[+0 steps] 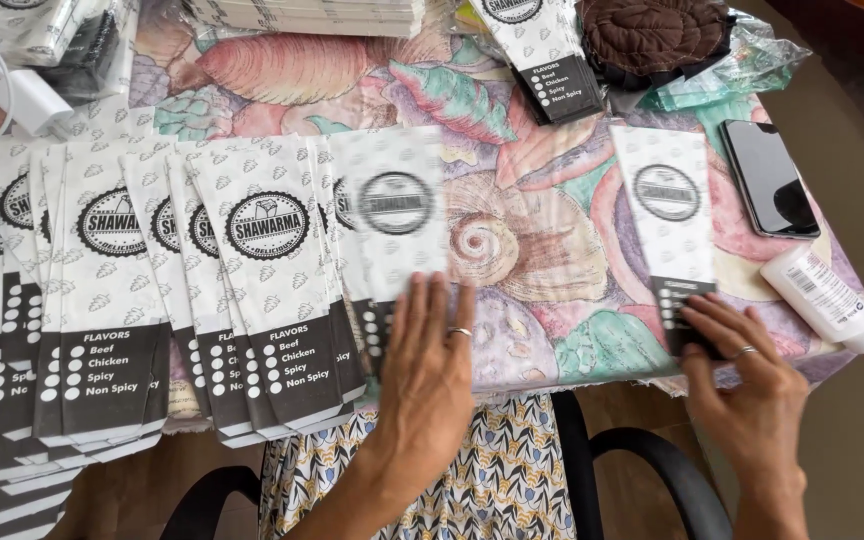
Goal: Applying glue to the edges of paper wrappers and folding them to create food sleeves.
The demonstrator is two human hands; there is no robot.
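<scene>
My left hand (430,358) lies flat, fingers together, on the lower part of a white paper bag (392,215) with a round black emblem and a dark bottom band. That bag looks blurred and lies at the right end of a fanned row of like paper bags (202,290). My right hand (742,375) rests with spread fingers on the dark lower end of a separate single paper bag (666,210) lying alone to the right. Each hand wears a ring.
A table (542,250) under a shell-patterned cloth. A black phone (770,178) and a white glue bottle with red tip (828,300) sit at right. Another bag (542,55), a brown quilted pad (652,35), plastic wrap and stacked bags lie at the back. Black chair arms below.
</scene>
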